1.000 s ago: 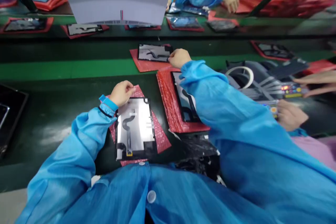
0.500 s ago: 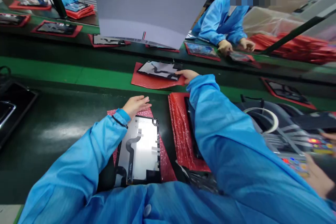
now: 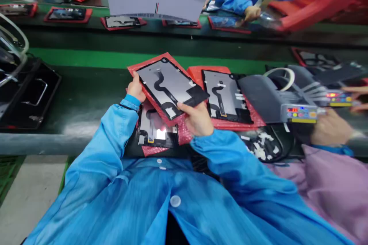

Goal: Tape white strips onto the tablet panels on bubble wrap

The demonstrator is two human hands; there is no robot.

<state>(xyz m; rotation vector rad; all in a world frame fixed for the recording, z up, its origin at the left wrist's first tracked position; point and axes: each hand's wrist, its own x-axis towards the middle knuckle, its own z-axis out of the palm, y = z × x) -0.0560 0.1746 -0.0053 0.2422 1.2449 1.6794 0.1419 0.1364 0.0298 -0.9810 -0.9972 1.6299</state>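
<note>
Both my hands hold a flat grey panel (image 3: 168, 86) with a black ribbon cable, lying on a red bubble-wrap sheet (image 3: 135, 69). My left hand (image 3: 135, 90) grips its left edge. My right hand (image 3: 197, 118) pinches its near right corner. The panel is lifted and tilted above a second panel (image 3: 153, 132) on pink wrap, close to my body. A third panel (image 3: 225, 97) lies on red wrap just to the right.
A co-worker's hand (image 3: 327, 132) and purple sleeve are at the right, beside a grey device (image 3: 299, 113) with lit buttons and a tape roll (image 3: 280, 72). Black trays (image 3: 28, 92) sit at the left. More panels on red wrap lie on the far belt, where other people in blue work.
My right hand pulled the far panel with its red wrap off the belt toward me. My left hand left the near panel and took the lifted one's left edge.
</note>
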